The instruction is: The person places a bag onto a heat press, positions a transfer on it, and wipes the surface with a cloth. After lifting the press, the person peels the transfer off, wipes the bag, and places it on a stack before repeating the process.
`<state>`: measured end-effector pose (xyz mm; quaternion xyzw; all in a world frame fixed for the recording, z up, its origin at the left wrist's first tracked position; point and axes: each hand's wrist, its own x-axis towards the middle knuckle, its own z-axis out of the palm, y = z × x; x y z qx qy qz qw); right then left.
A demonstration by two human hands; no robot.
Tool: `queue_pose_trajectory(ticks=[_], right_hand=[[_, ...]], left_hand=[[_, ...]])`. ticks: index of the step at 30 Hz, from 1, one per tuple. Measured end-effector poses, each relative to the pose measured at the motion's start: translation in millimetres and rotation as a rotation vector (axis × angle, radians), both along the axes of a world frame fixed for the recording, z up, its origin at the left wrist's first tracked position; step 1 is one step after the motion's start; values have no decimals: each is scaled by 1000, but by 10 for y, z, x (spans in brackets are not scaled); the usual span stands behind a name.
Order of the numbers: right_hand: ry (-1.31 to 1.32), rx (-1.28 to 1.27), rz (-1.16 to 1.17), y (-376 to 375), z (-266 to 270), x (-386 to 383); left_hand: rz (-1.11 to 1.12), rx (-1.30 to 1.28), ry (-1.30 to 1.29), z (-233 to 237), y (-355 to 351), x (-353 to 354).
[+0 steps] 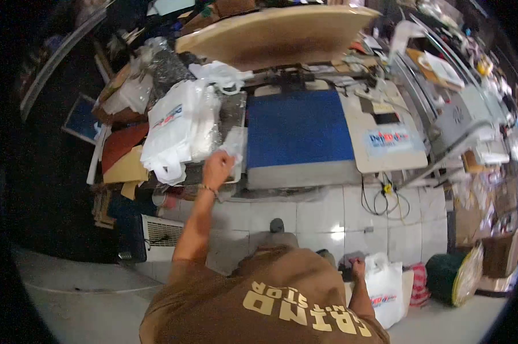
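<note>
Thin plastic at my left fingertips, a printed white bag beside my right hand.
My left hand (217, 167) has its fingers bunched together; whether they pinch the thin plastic piece (235, 142), I can't tell. It lies at one o'clock from them, right up against the tips. I judge it light, limp and a bit slippery, easily creased, best taken by its near edge between thumb and forefinger. The stacked white bags (170, 126) sit near, at ten o'clock, looking soft, their loop handles the natural grip; the blue panel (299, 129) is at two. Down at my right, the right hand (357, 268) has the printed white bag (385, 286) just beside it at four o'clock; I can't tell how those fingers are set.
</note>
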<state>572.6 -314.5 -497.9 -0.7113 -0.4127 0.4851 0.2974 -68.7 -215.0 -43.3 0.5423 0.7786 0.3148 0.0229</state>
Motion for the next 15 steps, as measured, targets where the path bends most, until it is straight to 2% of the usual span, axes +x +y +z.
queue_pose_trajectory(ticks=[2, 3, 4, 5, 6, 7, 8, 10, 11, 12, 14, 15], right_hand=[[123, 44, 325, 255, 393, -247], [83, -73, 390, 378, 811, -457], [38, -189, 466, 523, 1475, -768], [-7, -300, 552, 671, 2184, -1096], [-21, -290, 562, 789, 2466, -1334], [-17, -275, 722, 892, 2676, -1551], [-12, -259, 879, 979, 2858, -1762], [9, -260, 968, 1139, 3168, -2182], [42, -208, 1044, 1220, 3302, -2403], [75, -157, 1118, 1315, 3426, -2626], [215, -74, 1248, 1504, 3665, -3106], [225, 7, 1297, 1589, 3890, -3358]], left_hand=[[84, 233, 166, -147, 116, -981], [236, 212, 251, -144, 142, -1317], [384, 187, 332, -152, 147, -1618], [401, 198, 320, -271, 133, -1934], [431, 186, 436, -440, 131, -2256], [458, 171, 555, -524, 144, -2476], [466, 180, 549, -502, 152, -2560], [302, -192, 318, -432, 114, -2528], [270, -97, 413, -375, 75, -2436], [267, -95, 405, -317, 47, -2436], [149, 79, 316, -259, 36, -2502], [135, 81, 468, -374, 44, -2700]])
